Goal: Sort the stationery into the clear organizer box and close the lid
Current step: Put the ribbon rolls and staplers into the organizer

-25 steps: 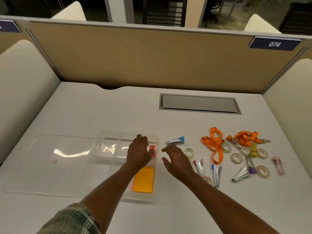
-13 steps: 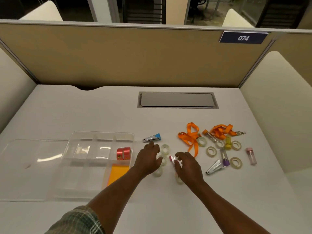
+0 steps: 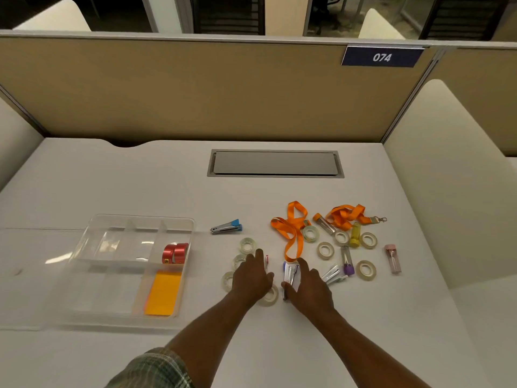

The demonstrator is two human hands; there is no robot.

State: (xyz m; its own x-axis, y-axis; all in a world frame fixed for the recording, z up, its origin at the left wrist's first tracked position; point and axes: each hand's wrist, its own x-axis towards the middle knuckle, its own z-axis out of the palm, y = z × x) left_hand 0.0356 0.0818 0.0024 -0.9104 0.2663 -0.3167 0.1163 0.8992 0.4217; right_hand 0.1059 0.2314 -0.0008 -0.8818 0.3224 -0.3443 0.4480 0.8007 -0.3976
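Note:
The clear organizer box (image 3: 92, 233) stands open at the left, with two red tape rolls (image 3: 175, 252) and an orange pad (image 3: 163, 293) in its right compartments. Its lid (image 3: 28, 278) lies flat to the left of it. My left hand (image 3: 253, 278) rests with fairly straight fingers over clear tape rolls (image 3: 248, 245), beside a red mini stapler (image 3: 267, 261). My right hand (image 3: 307, 285) holds a blue mini stapler (image 3: 289, 273) between thumb and forefinger on the table. A blue-tipped stapler (image 3: 227, 227) lies further back.
To the right lie orange lanyards (image 3: 292, 229), several more tape rolls (image 3: 366, 270), small capped tubes (image 3: 393, 259) and a silver stapler (image 3: 333, 274). A grey cable hatch (image 3: 275, 163) is set in the desk. Beige partition walls enclose the desk at the back and sides.
My left hand left the red tape rolls in the box and moved right to the loose tape rolls. My right hand moved onto the blue mini stapler. The view shifted right.

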